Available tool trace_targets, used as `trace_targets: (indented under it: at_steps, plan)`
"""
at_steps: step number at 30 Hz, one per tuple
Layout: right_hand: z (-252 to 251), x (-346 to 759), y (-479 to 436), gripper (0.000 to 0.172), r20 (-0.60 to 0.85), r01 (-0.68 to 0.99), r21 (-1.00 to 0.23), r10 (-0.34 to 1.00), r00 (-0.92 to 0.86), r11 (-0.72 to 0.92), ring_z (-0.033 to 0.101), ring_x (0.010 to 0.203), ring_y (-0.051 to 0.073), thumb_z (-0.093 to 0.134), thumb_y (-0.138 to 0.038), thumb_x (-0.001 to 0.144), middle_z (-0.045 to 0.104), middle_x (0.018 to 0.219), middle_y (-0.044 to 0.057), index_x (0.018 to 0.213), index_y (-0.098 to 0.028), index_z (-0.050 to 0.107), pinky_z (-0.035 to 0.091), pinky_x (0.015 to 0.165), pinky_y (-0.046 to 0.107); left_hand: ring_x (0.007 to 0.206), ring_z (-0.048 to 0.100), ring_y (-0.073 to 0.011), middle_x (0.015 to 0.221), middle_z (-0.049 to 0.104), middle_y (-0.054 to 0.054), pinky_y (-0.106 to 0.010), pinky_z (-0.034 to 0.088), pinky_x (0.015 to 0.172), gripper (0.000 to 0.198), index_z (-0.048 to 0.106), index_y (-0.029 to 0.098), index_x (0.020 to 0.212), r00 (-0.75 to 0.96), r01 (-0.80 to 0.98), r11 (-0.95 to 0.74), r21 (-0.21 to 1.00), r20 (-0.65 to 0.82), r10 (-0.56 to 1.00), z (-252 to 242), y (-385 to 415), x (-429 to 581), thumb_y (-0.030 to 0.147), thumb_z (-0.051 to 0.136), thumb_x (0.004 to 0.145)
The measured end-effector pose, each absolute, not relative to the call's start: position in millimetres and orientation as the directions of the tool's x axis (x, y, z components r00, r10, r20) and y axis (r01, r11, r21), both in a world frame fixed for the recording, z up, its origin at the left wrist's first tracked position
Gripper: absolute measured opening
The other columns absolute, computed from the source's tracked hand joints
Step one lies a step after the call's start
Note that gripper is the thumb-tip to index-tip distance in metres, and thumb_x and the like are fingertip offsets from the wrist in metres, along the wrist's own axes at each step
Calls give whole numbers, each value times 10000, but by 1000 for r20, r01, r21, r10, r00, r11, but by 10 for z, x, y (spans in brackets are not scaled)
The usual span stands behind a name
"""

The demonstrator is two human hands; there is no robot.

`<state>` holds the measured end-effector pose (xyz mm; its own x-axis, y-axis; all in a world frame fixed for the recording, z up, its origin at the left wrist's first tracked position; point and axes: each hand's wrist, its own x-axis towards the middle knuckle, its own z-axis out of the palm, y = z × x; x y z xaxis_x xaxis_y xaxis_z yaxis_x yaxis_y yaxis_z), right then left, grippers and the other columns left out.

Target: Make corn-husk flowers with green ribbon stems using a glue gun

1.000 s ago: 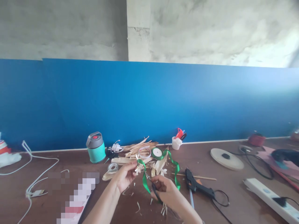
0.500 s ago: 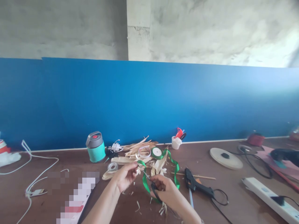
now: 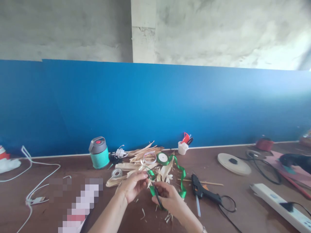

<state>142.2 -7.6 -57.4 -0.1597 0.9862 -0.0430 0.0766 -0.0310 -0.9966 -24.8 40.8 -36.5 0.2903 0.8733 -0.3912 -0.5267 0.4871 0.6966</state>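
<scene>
Closer together now than in the earlier frame, with left hand (image 3: 136, 187) shifted toward right hand (image 3: 167, 195) and green ribbon (image 3: 152, 191) gathered into shorter curls between both. Backed by blue panel (image 3: 155, 103), held above brown tabletop (image 3: 136, 221), and just on the wearer's side of pale husk pile (image 3: 128, 166). Pinched on the left, thumb against finger, over ribbon; wrapped on the right around black-handled scissors (image 3: 159, 199). Between the hands, as to ribbon: by one curl just at left fingertips, so nearer to left hand, and by a lower curl just beside right fingers. Running, along that near stretch, roughly from left fingertips down toward the wearer; looping, farther off, around the far right side of right hand and apparently back to spool (image 3: 162, 158). Angled, as to scissors, from lower right up toward left fingertips, at a slant to ribbon's fall. Close under left fingertips, as to pale flower-like piece (image 3: 148, 184), but not clear whether pinched too. Too small to judge, at the thin blade: touching ribbon or merely beside it
</scene>
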Motion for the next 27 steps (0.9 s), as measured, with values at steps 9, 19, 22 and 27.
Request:
trace_targets:
  at_steps: [9, 19, 22, 27]
  plan:
    - [-516, 1370, -103, 341, 36, 1, -999, 982, -186, 37, 514, 624, 128, 745, -270, 623, 618, 665, -1, 935, -135, 715, 410, 559, 213, 463, 601, -64, 539, 629, 1, -111, 481, 439, 144, 620, 102, 658, 294, -520, 460, 720, -354, 888, -369, 414, -251, -28, 618, 720]
    - [-489, 1371, -118, 311, 114, 36, -992, 978, -178, 122, 603, 779, 211, 740, -314, 657, 685, 782, 43, 912, -136, 726, 477, 731, 289, 467, 610, -64, 546, 637, 1, -109, 488, 441, 165, 632, 100, 644, 270, -537, 454, 711, -366, 891, -348, 414, -266, -48, 613, 715]
    - [-459, 1371, -125, 298, 111, 41, -992, 978, -176, 120, 607, 800, 219, 731, -306, 669, 688, 791, 45, 913, -135, 727, 477, 741, 289, 459, 607, -64, 541, 633, 1, -110, 488, 435, 165, 631, 96, 639, 270, -537, 454, 711, -366, 891, -334, 411, -266, -54, 618, 705]
    - [-463, 1378, -120, 294, 112, 33, -992, 976, -186, 120, 603, 789, 219, 733, -294, 664, 685, 792, 49, 906, -127, 726, 474, 721, 282, 447, 596, -59, 525, 628, 4, -106, 485, 432, 181, 624, 101, 634, 278, -535, 459, 709, -365, 889, -333, 410, -263, -54, 591, 721]
